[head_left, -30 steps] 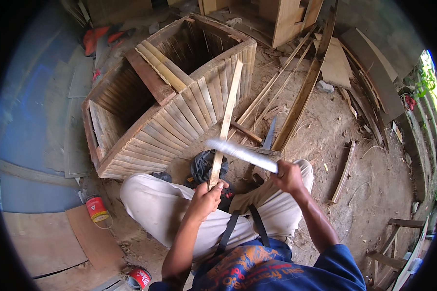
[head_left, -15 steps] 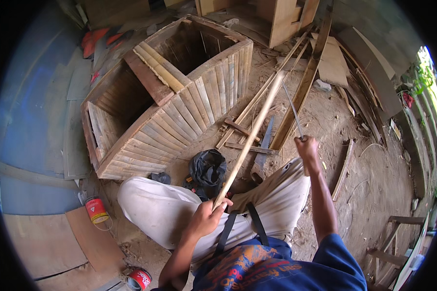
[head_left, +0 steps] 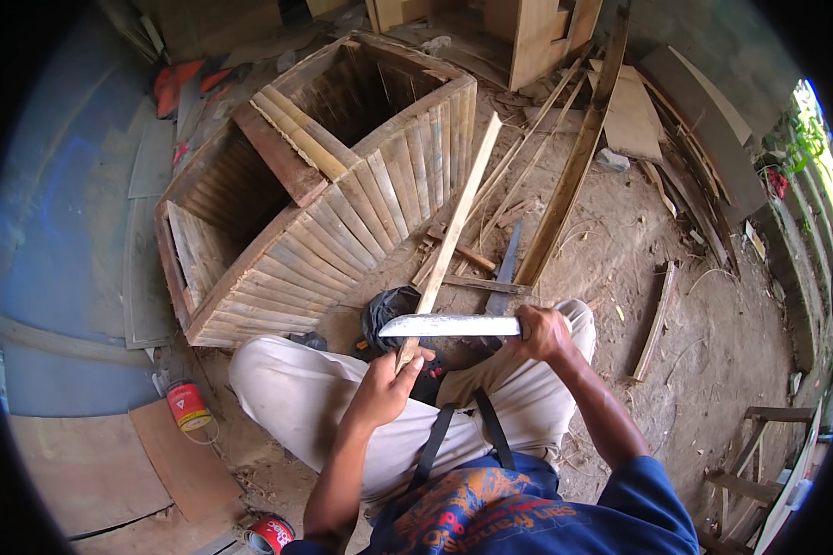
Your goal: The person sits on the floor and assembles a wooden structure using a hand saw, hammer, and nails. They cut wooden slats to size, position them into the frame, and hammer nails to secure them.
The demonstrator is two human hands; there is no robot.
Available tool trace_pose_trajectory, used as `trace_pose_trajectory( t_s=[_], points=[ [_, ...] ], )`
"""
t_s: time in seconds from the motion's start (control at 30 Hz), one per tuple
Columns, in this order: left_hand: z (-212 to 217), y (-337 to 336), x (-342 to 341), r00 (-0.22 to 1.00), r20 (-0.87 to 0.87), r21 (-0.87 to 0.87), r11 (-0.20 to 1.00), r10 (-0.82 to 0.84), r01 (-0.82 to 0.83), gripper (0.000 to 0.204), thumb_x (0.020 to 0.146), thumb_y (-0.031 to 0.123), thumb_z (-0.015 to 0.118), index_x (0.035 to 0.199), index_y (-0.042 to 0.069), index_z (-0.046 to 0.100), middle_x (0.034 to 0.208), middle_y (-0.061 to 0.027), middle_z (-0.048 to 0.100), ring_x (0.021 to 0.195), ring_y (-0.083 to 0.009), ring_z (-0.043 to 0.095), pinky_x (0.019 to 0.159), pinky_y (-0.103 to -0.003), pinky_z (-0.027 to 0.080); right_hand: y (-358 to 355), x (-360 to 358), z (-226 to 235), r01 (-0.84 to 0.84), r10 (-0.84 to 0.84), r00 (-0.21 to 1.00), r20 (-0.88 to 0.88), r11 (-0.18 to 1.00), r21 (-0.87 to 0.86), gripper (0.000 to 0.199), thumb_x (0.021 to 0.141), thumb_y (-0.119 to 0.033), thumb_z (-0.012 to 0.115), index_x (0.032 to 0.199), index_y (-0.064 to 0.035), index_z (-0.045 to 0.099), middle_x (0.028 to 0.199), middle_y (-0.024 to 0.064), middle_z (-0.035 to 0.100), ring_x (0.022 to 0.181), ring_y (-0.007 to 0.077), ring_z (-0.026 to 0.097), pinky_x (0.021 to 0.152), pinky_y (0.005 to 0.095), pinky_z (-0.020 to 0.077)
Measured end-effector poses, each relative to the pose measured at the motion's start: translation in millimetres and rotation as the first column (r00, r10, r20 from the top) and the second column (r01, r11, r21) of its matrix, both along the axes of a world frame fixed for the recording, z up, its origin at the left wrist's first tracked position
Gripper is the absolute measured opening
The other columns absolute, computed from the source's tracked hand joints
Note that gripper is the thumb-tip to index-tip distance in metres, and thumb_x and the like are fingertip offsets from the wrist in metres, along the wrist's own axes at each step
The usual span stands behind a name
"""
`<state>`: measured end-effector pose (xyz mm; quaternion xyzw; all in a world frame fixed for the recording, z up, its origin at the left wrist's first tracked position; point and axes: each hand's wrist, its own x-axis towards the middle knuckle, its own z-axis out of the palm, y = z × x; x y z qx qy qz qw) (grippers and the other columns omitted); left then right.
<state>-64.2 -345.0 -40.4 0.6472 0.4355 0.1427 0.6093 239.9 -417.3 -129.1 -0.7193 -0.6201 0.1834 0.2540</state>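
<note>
My left hand (head_left: 386, 387) is closed round the lower end of a long, pale wooden strip (head_left: 459, 222), which slants up and away to the right. In my right hand (head_left: 543, 333) is the handle of a machete (head_left: 453, 326), its broad whitish blade pointing left. The blade crosses the strip just above my left fingers; whether it touches the wood I cannot tell. A black plastic bag (head_left: 377, 319) lies on the ground behind the strip, partly hidden. Beyond the blade a handsaw (head_left: 507, 264) and a hammer (head_left: 467, 253) rest on the dirt.
A large slat-sided wooden box (head_left: 324, 245) with two open compartments stands ahead to the left. Long boards (head_left: 574, 185) and sheet offcuts (head_left: 631, 120) lie at the far right. Red paint cans (head_left: 186, 403) sit at the left. A wooden frame (head_left: 745, 481) is at the lower right.
The machete has swung from pointing away to lying across the strip near my left hand. My right hand has come nearer and to the left. The strip's far end has shifted left.
</note>
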Motion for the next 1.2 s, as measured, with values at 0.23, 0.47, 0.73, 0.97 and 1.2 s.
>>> trace_pose_trajectory(
  t_s=[0.23,0.47,0.73,0.97,1.2],
  points=[
    [0,-6,-7,0.999,0.034,-0.032,0.999,0.014,-0.013,0.025,0.106,0.023,0.053,0.11,0.004,0.069,0.066,0.0021,0.048,0.057,-0.0067,0.041,0.053,-0.028,0.036,26,31,0,0.146,-0.143,0.985,0.095,0.989,-0.029,0.027,0.071,-0.02,0.08,0.091,-0.0045,0.069,0.081,0.0165,0.07,0.076,0.0373,0.07,0.069,0.0437,0.0563],
    [2,-42,-42,0.991,0.026,-0.206,0.97,-0.13,0.133,0.025,0.105,0.021,0.054,0.119,0.007,0.069,0.069,0.0118,0.039,0.064,0.0,0.036,0.056,-0.02,0.03,64,129,-43,0.701,-0.701,0.711,0.061,0.699,-0.138,0.036,0.094,-0.03,0.069,0.069,-0.0049,0.066,0.058,0.0059,0.062,0.045,0.0156,0.055,0.041,0.0352,0.0463],
    [-8,-12,-25,0.951,0.091,-0.168,0.945,0.297,-0.279,0.044,0.109,0.043,0.041,0.113,0.005,0.061,0.063,0.0075,0.037,0.05,-0.0021,0.033,0.044,-0.022,0.028,37,104,-49,0.549,-0.579,0.618,-0.531,0.802,-0.236,0.034,0.092,-0.031,0.075,0.071,-0.008,0.061,0.06,0.0001,0.057,0.049,0.0106,0.051,0.047,0.0303,0.0412],
    [-12,6,-1,0.915,-0.053,0.351,0.865,0.401,-0.359,0.048,0.107,0.047,0.045,0.105,0.001,0.059,0.071,-0.0148,0.058,0.064,-0.03,0.056,0.061,-0.041,0.045,50,-21,-134,0.474,-0.57,0.796,-0.206,0.797,-0.374,0.039,0.082,-0.035,0.08,0.096,0.0004,0.071,0.081,0.0149,0.073,0.075,0.0284,0.072,0.072,0.0417,0.0561],
    [-27,8,-7,0.905,0.051,0.324,0.85,0.422,-0.415,0.026,0.102,0.028,0.062,0.102,0.003,0.055,0.074,-0.0071,0.058,0.061,-0.0161,0.053,0.056,-0.032,0.043,51,-65,-151,0.365,-0.384,0.919,-0.091,0.914,-0.177,0.047,0.082,-0.025,0.074,0.12,0.0003,0.062,0.115,0.0258,0.065,0.109,0.0459,0.062,0.095,0.0498,0.0498]
  ],
)
